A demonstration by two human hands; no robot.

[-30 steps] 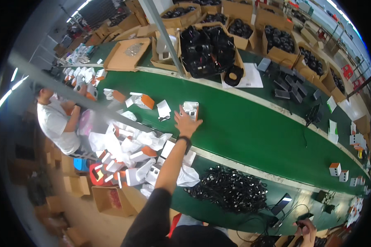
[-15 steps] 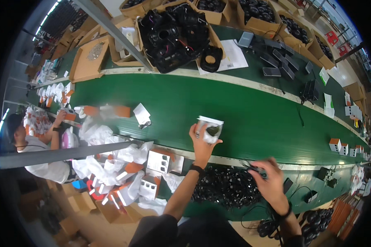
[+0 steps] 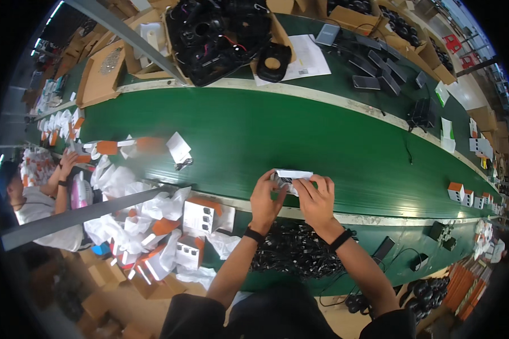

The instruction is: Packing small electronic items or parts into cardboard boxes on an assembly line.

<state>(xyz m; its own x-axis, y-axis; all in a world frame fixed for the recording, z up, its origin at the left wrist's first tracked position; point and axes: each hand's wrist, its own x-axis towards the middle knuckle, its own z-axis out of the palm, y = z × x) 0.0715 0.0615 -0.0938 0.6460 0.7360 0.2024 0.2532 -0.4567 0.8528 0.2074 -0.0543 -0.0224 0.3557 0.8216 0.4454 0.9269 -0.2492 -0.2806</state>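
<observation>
Over the green conveyor belt (image 3: 232, 124), both hands meet at a small white box (image 3: 295, 173) with an opened top. My left hand (image 3: 264, 199) grips the box from its left side, fingers wrapped around it. At its right side, my right hand (image 3: 315, 202) has its fingers bent into or against the opening. Whatever those fingers hold is mostly hidden; a bit of dark and pale material shows between the hands. Just below my wrists lies a large heap of black cables (image 3: 294, 251) on the near ledge.
White-and-orange boxes (image 3: 201, 216) and white plastic bags (image 3: 133, 195) crowd the near left, under a grey metal bar (image 3: 85, 217). Another person (image 3: 42, 206) works at the far left. A carton of black parts (image 3: 220, 45) and dark rectangular devices (image 3: 379, 70) lie across the belt.
My right hand has moved from above the cable heap up and left to the box. The box now tilts, so its opening faces less toward me. The whole view has shifted slightly.
</observation>
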